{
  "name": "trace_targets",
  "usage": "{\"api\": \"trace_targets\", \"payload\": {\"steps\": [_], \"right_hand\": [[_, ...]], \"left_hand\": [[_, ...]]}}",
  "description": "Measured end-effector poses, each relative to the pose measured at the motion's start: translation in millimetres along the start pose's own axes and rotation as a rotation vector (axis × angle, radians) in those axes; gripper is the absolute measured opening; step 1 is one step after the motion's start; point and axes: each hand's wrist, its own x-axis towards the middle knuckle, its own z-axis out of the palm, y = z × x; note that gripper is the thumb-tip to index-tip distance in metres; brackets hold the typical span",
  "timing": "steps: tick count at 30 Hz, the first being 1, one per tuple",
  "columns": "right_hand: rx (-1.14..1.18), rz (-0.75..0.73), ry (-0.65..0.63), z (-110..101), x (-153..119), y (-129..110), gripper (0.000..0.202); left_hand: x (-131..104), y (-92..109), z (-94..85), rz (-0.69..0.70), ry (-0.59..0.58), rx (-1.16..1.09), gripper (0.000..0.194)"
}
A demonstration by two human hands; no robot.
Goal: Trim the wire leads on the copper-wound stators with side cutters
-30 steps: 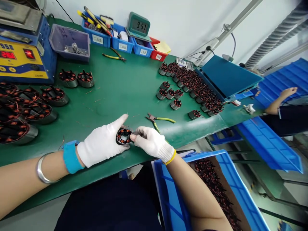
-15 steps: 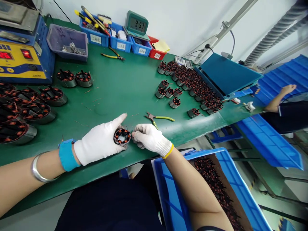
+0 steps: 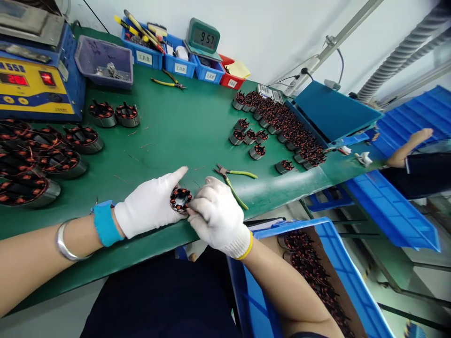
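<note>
My left hand (image 3: 150, 204), in a white glove, is wrapped round a small ring-shaped motor stator (image 3: 181, 200) with copper windings, its open end facing up. My right hand (image 3: 216, 213), also gloved, is closed at the stator's right side, its thumb and fingertips pinched together at the rim; what they pinch is too small to make out. Green-handled cutters (image 3: 230, 176) lie open on the green table (image 3: 169, 141) just beyond my right hand. Thin loose wires are scattered near my left hand.
Larger stators (image 3: 59, 159) stand at the left, beside a yellow-blue device (image 3: 31, 89). Many small stators (image 3: 278, 117) stand at the right. Tool bins (image 3: 179, 63) and a clock line the back. A blue crate (image 3: 338, 253) of stators is at lower right; another person's arm (image 3: 405, 145) is far right.
My right hand has turned and moved down against the stator's rim, uncovering the cutters' lower handle. The view has shifted slightly.
</note>
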Motion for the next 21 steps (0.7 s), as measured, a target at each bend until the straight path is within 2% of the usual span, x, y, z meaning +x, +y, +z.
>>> {"api": "trace_targets", "payload": {"steps": [3, 5, 7, 10, 11, 15, 17, 19, 21], "right_hand": [[-0.062, 0.27, -0.049, 2, -7, 7, 0.012], [-0.061, 0.382, -0.122, 3, -8, 11, 0.013], [-0.028, 0.415, -0.173, 6, -8, 13, 0.013], [0.028, 0.408, -0.191, 7, -6, 14, 0.011], [0.043, 0.406, -0.192, 7, -5, 15, 0.01], [0.026, 0.51, -0.187, 0, -7, 21, 0.012], [0.013, 0.637, -0.152, -3, -6, 26, 0.013], [0.15, 0.737, -0.146, -4, -2, 30, 0.017], [0.386, 0.727, -0.188, -1, 4, 33, 0.023]], "left_hand": [[-2, 0, 0.3, 0.007, 0.025, 0.01, 0.078], [-2, 1, -0.2, 0.023, 0.005, 0.005, 0.072], [-1, 2, -0.7, 0.024, 0.005, 0.006, 0.074], [0, 7, 0.1, 0.004, 0.062, -0.002, 0.094], [1, 9, 0.9, -0.003, 0.078, -0.017, 0.094], [2, 11, 3.3, -0.013, 0.086, -0.079, 0.074], [2, 10, 2.6, -0.012, 0.075, -0.09, 0.076], [1, 9, 0.8, -0.02, 0.056, -0.105, 0.081], [2, 7, -1.4, -0.031, 0.025, -0.133, 0.086]]}}
